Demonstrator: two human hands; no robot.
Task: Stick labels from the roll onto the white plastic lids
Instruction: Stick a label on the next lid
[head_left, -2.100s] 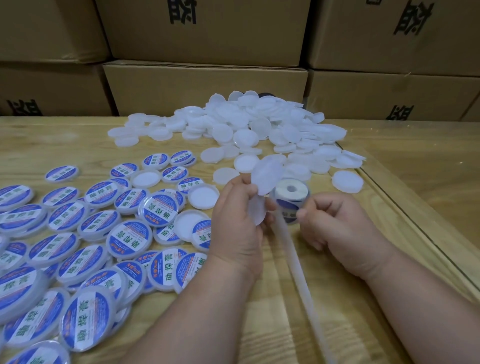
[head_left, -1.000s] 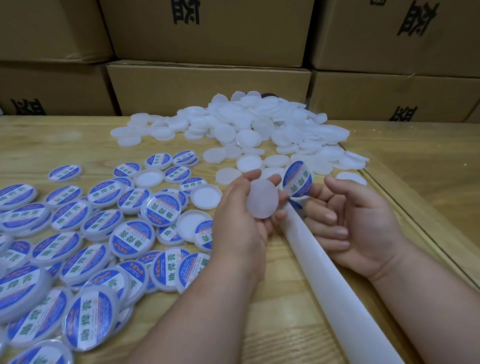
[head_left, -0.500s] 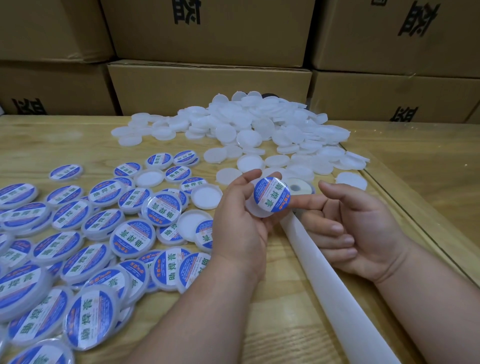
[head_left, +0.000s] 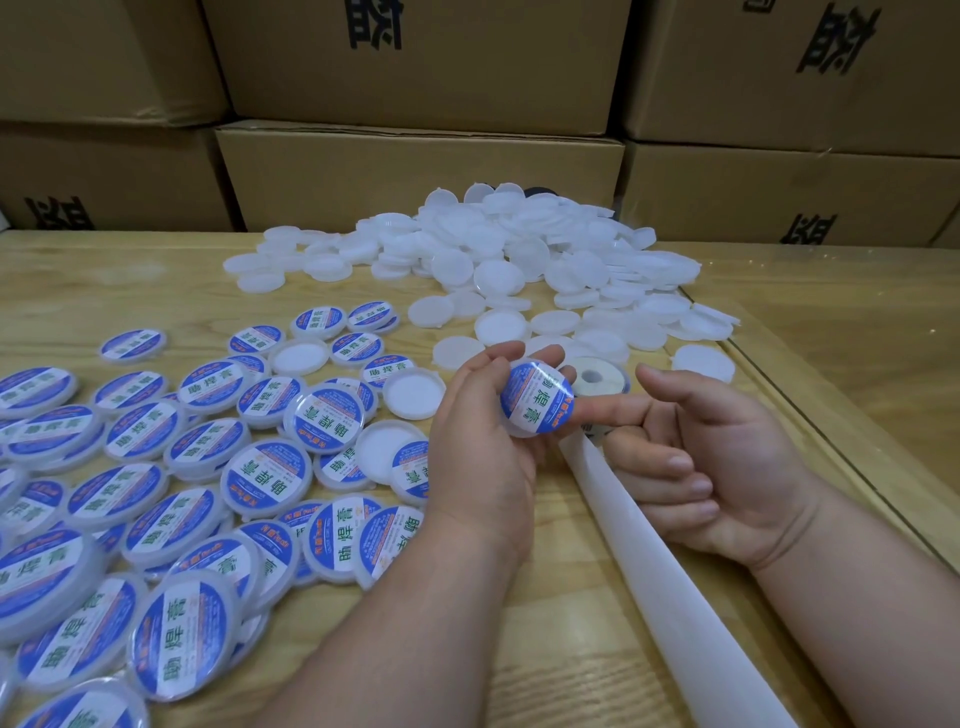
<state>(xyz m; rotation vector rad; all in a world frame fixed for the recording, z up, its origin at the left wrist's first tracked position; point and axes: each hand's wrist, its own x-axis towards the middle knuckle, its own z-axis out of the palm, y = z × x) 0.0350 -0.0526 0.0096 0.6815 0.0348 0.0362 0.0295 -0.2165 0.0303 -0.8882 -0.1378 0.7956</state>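
Note:
My left hand (head_left: 483, 452) grips a white plastic lid (head_left: 535, 399) that carries a round blue and white label, tilted toward the camera. The index finger of my right hand (head_left: 706, 457) presses on the lid's right edge; its other fingers are curled and hold nothing. Just behind the hands the label roll (head_left: 597, 376) lies on the wooden table (head_left: 130, 280). Its bare white backing strip (head_left: 670, 577) trails toward the lower right under my right hand.
A heap of blank white lids (head_left: 498, 260) covers the middle back of the table. Several labelled lids (head_left: 197, 452) lie spread over the left side, a few upside down. Stacked cardboard boxes (head_left: 415, 171) wall off the back. A raised table edge (head_left: 831, 431) runs along the right.
My right hand peeled a label off the roll and laid it on the blank lid held in my left hand. Now its index finger presses on the labelled lid.

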